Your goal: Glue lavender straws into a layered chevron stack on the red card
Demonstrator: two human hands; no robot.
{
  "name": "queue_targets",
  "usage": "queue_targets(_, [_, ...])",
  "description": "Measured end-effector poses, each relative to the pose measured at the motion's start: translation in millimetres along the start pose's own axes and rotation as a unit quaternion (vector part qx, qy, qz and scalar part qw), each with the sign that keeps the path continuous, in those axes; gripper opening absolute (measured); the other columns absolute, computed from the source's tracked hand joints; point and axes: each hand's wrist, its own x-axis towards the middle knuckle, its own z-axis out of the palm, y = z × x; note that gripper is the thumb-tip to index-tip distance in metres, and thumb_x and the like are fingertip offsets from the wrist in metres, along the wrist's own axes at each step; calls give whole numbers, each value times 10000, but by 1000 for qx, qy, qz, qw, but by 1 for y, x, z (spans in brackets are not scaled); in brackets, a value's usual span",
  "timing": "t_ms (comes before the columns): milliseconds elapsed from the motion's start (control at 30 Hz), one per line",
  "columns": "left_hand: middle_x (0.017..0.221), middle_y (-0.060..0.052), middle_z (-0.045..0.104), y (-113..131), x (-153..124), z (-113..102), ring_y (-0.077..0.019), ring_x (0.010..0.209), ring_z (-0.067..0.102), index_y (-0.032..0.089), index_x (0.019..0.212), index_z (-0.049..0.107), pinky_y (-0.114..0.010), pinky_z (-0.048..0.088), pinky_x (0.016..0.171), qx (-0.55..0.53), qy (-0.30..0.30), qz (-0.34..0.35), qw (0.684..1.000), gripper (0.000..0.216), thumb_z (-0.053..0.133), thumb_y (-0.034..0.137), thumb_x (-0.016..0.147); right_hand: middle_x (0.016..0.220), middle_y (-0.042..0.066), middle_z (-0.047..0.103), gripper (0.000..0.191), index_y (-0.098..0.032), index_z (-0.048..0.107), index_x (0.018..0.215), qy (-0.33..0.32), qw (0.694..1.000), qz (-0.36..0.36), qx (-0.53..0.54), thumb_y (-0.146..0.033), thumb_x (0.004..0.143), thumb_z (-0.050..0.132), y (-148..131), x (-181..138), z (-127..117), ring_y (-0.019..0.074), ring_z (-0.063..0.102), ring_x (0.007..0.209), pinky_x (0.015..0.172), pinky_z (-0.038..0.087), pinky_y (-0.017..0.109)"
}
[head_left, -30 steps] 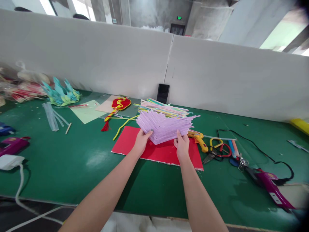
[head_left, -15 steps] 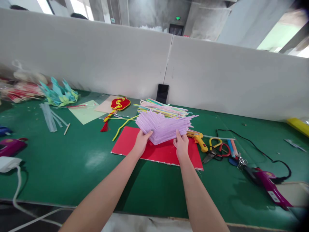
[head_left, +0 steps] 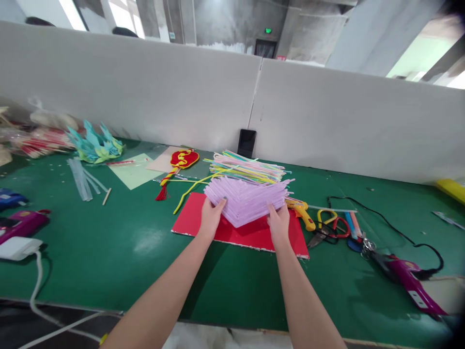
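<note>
Between my hands is a lilac V-shaped panel (head_left: 241, 201), made of thin strips laid side by side that look like pipe cleaners. My left hand (head_left: 212, 213) grips its left side, thumb on top and fingers underneath. On the right side my right hand (head_left: 279, 220) pinches it the same way. Below the panel lies a red board (head_left: 243, 237) with a rough white edge. Just behind it is a pile of pastel pipe cleaners (head_left: 250, 167), and a yellow pipe cleaner (head_left: 189, 191) curves out to the left.
Right of the board lie a yellow glue gun (head_left: 303, 213), scissors (head_left: 321, 230) and a purple hot tool (head_left: 410, 281) with a black cord. A black phone (head_left: 247, 143) leans on the partition. Leftward are a red-and-yellow fan ornament (head_left: 184, 158), green paper (head_left: 131, 172) and a teal crown-like piece (head_left: 95, 143).
The lilac panel has come slightly lower and nearer to me, tipped so its face shows more. Both hands keep their hold on it. The camera view has shifted a little.
</note>
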Motion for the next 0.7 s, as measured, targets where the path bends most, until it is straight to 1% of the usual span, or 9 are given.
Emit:
queue_targets(100, [1201,-109,603,3,3,-6,-279,1127,557,182,1183,561,-400,413,987,51,18,29,998,540,734,204,672,782,27,648,332,-190,554,940,19,995,-12,-97,-363,665,626,-2,-5,-5,190,578,693,609,437,291])
queue_targets(167, [1262,-118,561,3,5,-8,-279,1175,524,190,1263,505,-405,385,1016,87,24,36,995,610,706,173,687,868,65,664,331,-188,565,928,28,989,-14,-145,-362,652,624,-4,-7,-7,236,593,812,724,437,335])
queue_targets(233, [1288,-131,541,3,4,-10,-299,1203,500,192,1314,462,-427,361,1031,125,25,37,991,672,702,166,687,936,95,667,353,-189,568,953,33,982,-16,-187,-379,659,620,-7,-9,-9,267,593,891,792,414,359])
queue_targets(333, [1278,-142,550,3,1,-11,-340,1200,495,202,1345,442,-463,338,1034,183,18,40,982,735,718,164,665,979,143,662,408,-182,546,1017,55,954,-10,-294,-463,723,574,-10,-12,-10,293,601,908,774,403,360])
queue_targets(433, [1256,-143,568,6,-3,-12,-370,1227,458,210,1315,486,-498,279,1058,231,6,47,972,727,725,136,633,901,162,657,452,-177,521,1011,90,928,17,-361,-564,779,499,-9,-14,-12,293,611,796,675,394,349])
queue_targets(500, [1277,-153,550,8,-3,-12,-377,1255,419,204,1314,483,-526,241,1065,298,1,62,953,714,718,145,643,841,141,650,456,-183,508,1008,107,927,18,-359,-583,790,483,-8,-15,-14,277,600,718,627,377,339])
queue_targets(567, [1328,-184,501,8,-2,-13,-369,1280,390,172,1356,422,-531,234,1063,388,-6,93,917,705,692,202,706,805,110,638,438,-191,494,1013,119,932,1,-343,-571,795,488,-6,-15,-15,258,584,678,606,364,327])
queue_targets(633, [1386,-221,433,6,-1,-14,-359,1315,349,124,1398,346,-524,222,1073,461,-21,124,878,685,628,277,792,785,82,624,394,-202,484,988,129,939,-14,-320,-550,805,483,-4,-15,-16,242,570,676,611,363,316])
queue_targets(700, [1418,-239,392,3,-1,-14,-363,1346,302,90,1415,308,-534,171,1093,495,-48,136,857,667,563,327,847,765,62,608,329,-213,478,913,134,947,-18,-292,-528,818,464,-2,-14,-18,227,557,685,632,368,308])
